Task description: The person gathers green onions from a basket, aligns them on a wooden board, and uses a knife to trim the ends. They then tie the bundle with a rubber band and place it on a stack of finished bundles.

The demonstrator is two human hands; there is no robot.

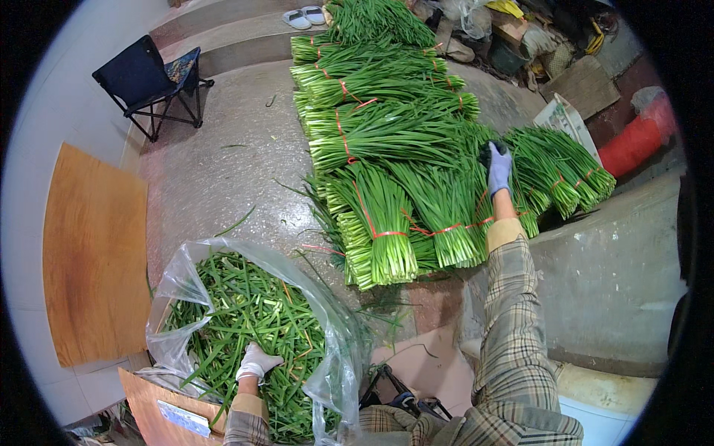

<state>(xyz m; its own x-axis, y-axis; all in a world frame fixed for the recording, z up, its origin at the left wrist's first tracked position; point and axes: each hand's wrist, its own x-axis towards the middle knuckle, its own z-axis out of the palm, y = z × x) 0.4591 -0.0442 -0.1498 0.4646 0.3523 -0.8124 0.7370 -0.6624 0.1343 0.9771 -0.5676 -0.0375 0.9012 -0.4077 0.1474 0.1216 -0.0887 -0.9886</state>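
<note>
Tied bundles of garlic chives point(387, 137) are stacked in a long heap ahead of me, with pale stem ends and red ties. At the heap's right side, my right hand point(499, 169), in a lilac glove with dark fingers, is closed on the leafy part of a chive bundle point(482, 208). The leaves partly hide its fingertips. At lower left, a large clear plastic bag point(338, 349) holds loose chive leaves and trimmings point(253, 305). My left hand point(258, 362), in a whitish glove, rests on these loose leaves, thumb held apart from the fingers.
A dark folding chair point(149, 82) stands at far left, near a leaning wooden board point(93, 256). Slippers point(305, 16) lie on the back step. A grey curved wall point(610, 275) stands at right, below a red sack point(636, 141) and a white crate point(569, 119).
</note>
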